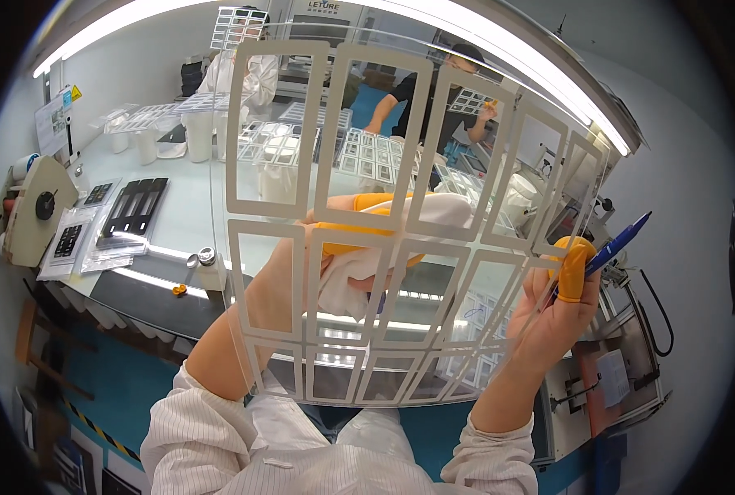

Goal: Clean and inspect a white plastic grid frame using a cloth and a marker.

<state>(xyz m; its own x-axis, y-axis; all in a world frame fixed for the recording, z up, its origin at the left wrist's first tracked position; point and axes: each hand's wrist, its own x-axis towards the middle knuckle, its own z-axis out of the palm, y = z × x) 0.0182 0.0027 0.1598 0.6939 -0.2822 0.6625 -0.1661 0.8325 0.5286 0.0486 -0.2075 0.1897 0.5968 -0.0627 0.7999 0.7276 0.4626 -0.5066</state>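
Observation:
A large clear sheet (441, 229) printed with rows of pale grey rectangular frames stands raised and tilted in front of me. My left hand (355, 239), with orange finger cots, shows through the sheet from behind, closed around a crumpled white cloth (347, 285). Whether that cloth touches the sheet's back I cannot tell. At the right edge, my right hand (558, 309) pinches the sheet; orange cots cover some of its fingers. A blue pen (623, 239) sticks out of the same hand, pointing up and to the right.
On the table's left lie black strips (136, 206) in clear bags, near a beige tape dispenser (42, 202). A bottle with a metal cap (208, 260) stands by loose orange finger cots (179, 289). Sheets rest on white cups (198, 136) farther back. Two people work across the table.

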